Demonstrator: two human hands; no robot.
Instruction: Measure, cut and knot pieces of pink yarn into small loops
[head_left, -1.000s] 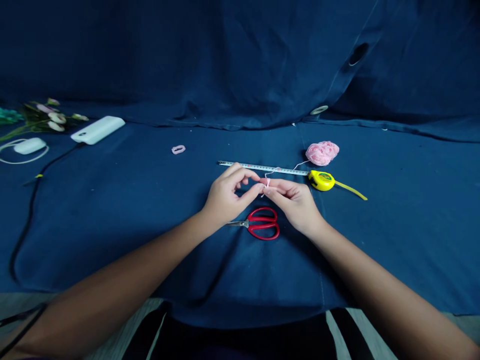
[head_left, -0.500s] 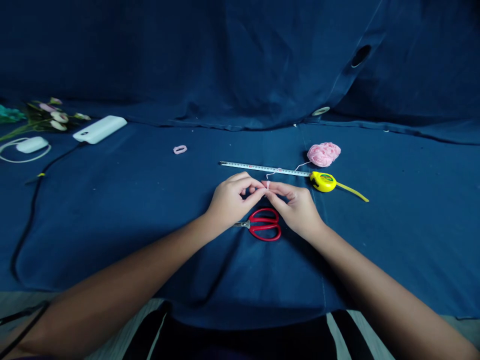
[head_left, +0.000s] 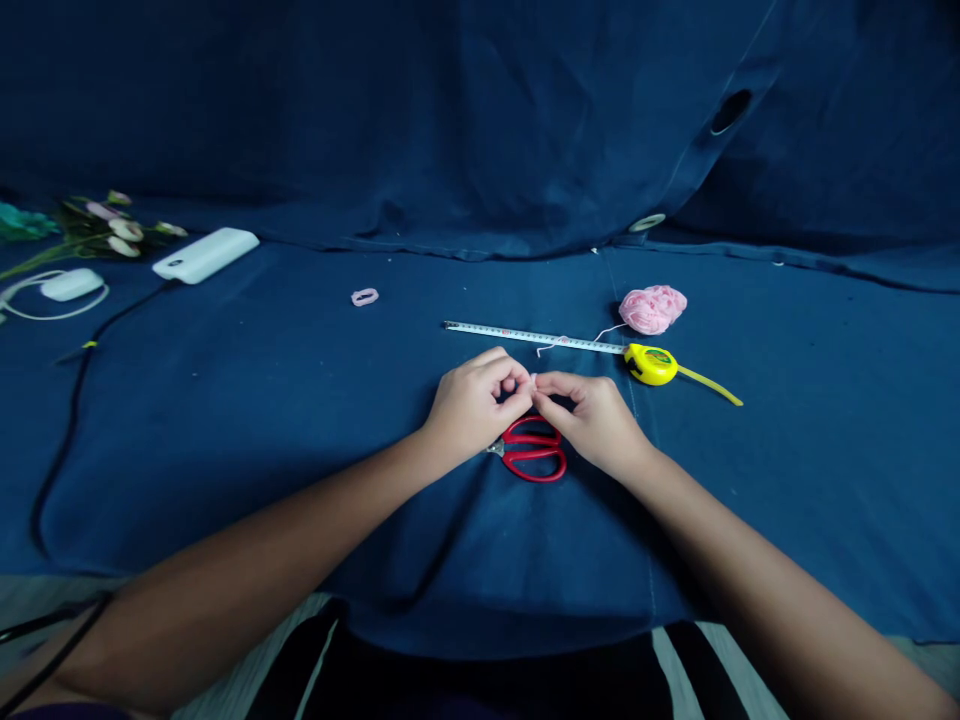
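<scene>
Two hands, both in a fingertip pinch, neither spread: left hand (head_left: 472, 405) and right hand (head_left: 592, 420) meet just above red-handled steel scissors (head_left: 534, 452), whose blades poke out under the left palm. They appear to pinch a thin pale pink yarn strand (head_left: 541, 350); the fingers cover that bit, so knot or plain strand is hard to call. Best kept tight at the very tips, with a little slack so the strand doesn't drag. The strand crosses a flat steel tape measure blade (head_left: 525, 337) to a fluffy pink yarn ball (head_left: 652, 310), beside a yellow plastic tape case (head_left: 651, 364). Farther off on dark blue cloth (head_left: 300, 520): small pink loop (head_left: 364, 296), white rectangular power bank (head_left: 205, 255), artificial flowers (head_left: 124, 235).
</scene>
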